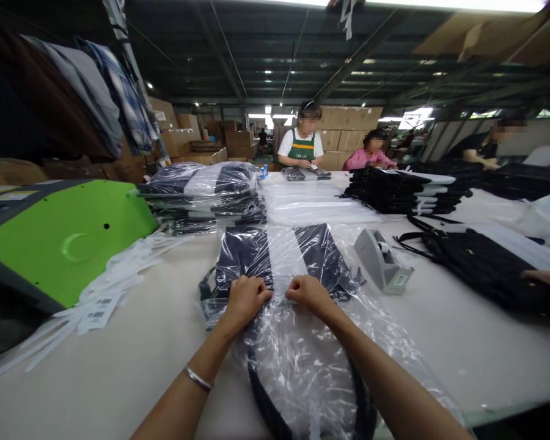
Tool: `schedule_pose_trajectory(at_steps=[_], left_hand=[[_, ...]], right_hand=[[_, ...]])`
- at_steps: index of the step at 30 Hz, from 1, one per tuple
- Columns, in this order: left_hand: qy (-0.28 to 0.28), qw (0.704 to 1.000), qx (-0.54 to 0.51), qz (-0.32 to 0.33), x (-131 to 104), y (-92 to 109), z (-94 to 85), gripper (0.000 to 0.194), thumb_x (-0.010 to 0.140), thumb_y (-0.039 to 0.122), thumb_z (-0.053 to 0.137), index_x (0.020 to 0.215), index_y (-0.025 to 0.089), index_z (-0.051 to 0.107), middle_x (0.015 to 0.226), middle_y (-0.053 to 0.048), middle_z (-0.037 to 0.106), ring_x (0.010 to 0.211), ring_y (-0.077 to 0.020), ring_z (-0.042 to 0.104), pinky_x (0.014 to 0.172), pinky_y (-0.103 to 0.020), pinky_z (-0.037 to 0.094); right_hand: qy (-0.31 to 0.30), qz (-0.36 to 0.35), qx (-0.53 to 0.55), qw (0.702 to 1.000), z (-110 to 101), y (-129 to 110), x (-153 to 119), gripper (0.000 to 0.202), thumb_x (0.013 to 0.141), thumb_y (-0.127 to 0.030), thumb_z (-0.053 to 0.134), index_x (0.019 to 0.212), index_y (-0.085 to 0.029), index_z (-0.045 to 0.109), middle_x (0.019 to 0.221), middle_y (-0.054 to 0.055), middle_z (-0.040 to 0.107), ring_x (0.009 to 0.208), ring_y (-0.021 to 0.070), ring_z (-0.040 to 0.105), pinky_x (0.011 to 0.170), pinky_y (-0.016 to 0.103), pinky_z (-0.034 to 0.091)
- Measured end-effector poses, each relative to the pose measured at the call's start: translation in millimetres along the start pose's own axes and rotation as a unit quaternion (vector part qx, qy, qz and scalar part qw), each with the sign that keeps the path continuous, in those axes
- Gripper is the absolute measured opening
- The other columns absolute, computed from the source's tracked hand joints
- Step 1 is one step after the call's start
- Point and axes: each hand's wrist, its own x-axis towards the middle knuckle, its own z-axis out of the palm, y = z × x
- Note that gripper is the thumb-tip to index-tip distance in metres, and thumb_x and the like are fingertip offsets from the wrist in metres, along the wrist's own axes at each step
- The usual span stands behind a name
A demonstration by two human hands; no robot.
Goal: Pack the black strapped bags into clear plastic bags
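Note:
In front of me on the table lies a dark bag inside a clear plastic bag. A white band runs down the middle of the dark bag, and its dark straps curve toward me under the film. My left hand is closed, fingers curled on the plastic just left of the band. Mirroring it, my right hand is closed on the plastic at the band's right. Both seem to pinch the film, though the fingertips are partly hidden.
Left are a green machine and white label strips. Behind lie wrapped bags and white plastic sheets. At right are a grey tape dispenser, a black bag and stacked black bags. Several co-workers stand around the table.

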Motion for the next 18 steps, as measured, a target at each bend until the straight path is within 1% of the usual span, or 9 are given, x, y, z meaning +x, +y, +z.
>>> schedule_pose_trajectory(at_steps=[4, 7, 8, 10, 12, 13, 14, 16, 18], left_hand=[[-0.007, 1.0, 0.006, -0.003, 2, 1, 2.3, 0.023, 0.09, 0.038, 0.061, 0.077, 0.02, 0.069, 0.084, -0.005, 0.073, 0.09, -0.0248, 0.06, 0.08, -0.035, 0.033], [-0.009, 1.0, 0.007, -0.011, 3, 2, 4.1, 0.023, 0.089, 0.038, 0.062, 0.076, 0.02, 0.069, 0.084, -0.004, 0.074, 0.088, -0.0235, 0.061, 0.079, -0.034, 0.033], [-0.008, 1.0, 0.008, -0.017, 3, 3, 4.9, 0.023, 0.089, 0.038, 0.062, 0.075, 0.021, 0.069, 0.083, -0.004, 0.074, 0.087, -0.023, 0.061, 0.079, -0.034, 0.033], [-0.007, 1.0, 0.007, -0.027, 4, 2, 6.5, 0.023, 0.088, 0.037, 0.063, 0.073, 0.021, 0.069, 0.081, -0.003, 0.074, 0.085, -0.0221, 0.061, 0.078, -0.034, 0.032], [-0.007, 0.999, 0.003, -0.032, 5, 0, 7.7, 0.023, 0.088, 0.038, 0.063, 0.072, 0.022, 0.068, 0.081, -0.002, 0.074, 0.085, -0.0215, 0.061, 0.077, -0.033, 0.032], [-0.007, 0.999, -0.001, -0.032, 6, 0, 8.2, 0.024, 0.088, 0.038, 0.062, 0.072, 0.022, 0.068, 0.081, -0.002, 0.074, 0.085, -0.0215, 0.061, 0.077, -0.033, 0.032], [-0.009, 0.999, -0.005, -0.031, 6, -1, 8.5, 0.024, 0.089, 0.039, 0.062, 0.072, 0.022, 0.068, 0.081, -0.001, 0.074, 0.086, -0.0214, 0.061, 0.077, -0.033, 0.032], [-0.012, 0.999, -0.013, -0.028, 7, -3, 9.2, 0.025, 0.089, 0.038, 0.061, 0.072, 0.022, 0.067, 0.081, -0.001, 0.074, 0.086, -0.0215, 0.061, 0.077, -0.032, 0.032], [-0.014, 0.999, -0.019, -0.027, 7, -4, 10.0, 0.025, 0.089, 0.038, 0.06, 0.072, 0.022, 0.066, 0.081, -0.001, 0.074, 0.085, -0.0217, 0.061, 0.077, -0.032, 0.032]], right_hand=[[-0.031, -0.002, -0.03, 0.999, -9, 5, -11, 0.017, 0.082, -0.029, 0.062, 0.082, -0.019, 0.075, 0.086, 0.009, 0.075, 0.082, 0.0215, 0.068, 0.067, 0.027, 0.041], [-0.07, -0.008, -0.05, 0.996, -18, 9, -27, 0.011, 0.076, -0.029, 0.069, 0.076, -0.019, 0.075, 0.08, 0.009, 0.074, 0.078, 0.0225, 0.069, 0.069, 0.029, 0.044], [-0.094, -0.01, -0.036, 0.995, -22, 12, -33, 0.01, 0.075, -0.029, 0.07, 0.075, -0.019, 0.074, 0.077, 0.007, 0.073, 0.074, 0.0211, 0.068, 0.067, 0.028, 0.045], [-0.148, -0.006, 0.049, 0.988, -36, 25, -45, 0.014, 0.076, -0.032, 0.07, 0.072, -0.018, 0.072, 0.068, 0.004, 0.071, 0.063, 0.0175, 0.066, 0.061, 0.025, 0.045], [-0.158, 0.012, 0.16, 0.974, -57, 49, -53, 0.023, 0.078, -0.039, 0.067, 0.07, -0.017, 0.068, 0.064, 0.003, 0.069, 0.056, 0.0152, 0.064, 0.055, 0.023, 0.045], [-0.121, 0.027, 0.198, 0.972, -70, 64, -55, 0.028, 0.079, -0.043, 0.066, 0.07, -0.017, 0.066, 0.064, 0.003, 0.069, 0.055, 0.0149, 0.063, 0.054, 0.023, 0.044], [-0.053, 0.046, 0.213, 0.975, -84, 82, -56, 0.031, 0.079, -0.047, 0.064, 0.071, -0.017, 0.066, 0.065, 0.004, 0.069, 0.055, 0.0149, 0.062, 0.054, 0.024, 0.044], [0.14, 0.089, 0.187, 0.968, -112, 119, -57, 0.036, 0.081, -0.052, 0.059, 0.077, -0.017, 0.068, 0.069, 0.005, 0.07, 0.06, 0.0161, 0.062, 0.057, 0.025, 0.044], [0.305, 0.14, 0.135, 0.932, -136, 153, -55, 0.037, 0.082, -0.051, 0.056, 0.087, -0.018, 0.071, 0.08, 0.007, 0.073, 0.073, 0.0195, 0.065, 0.065, 0.028, 0.044]])
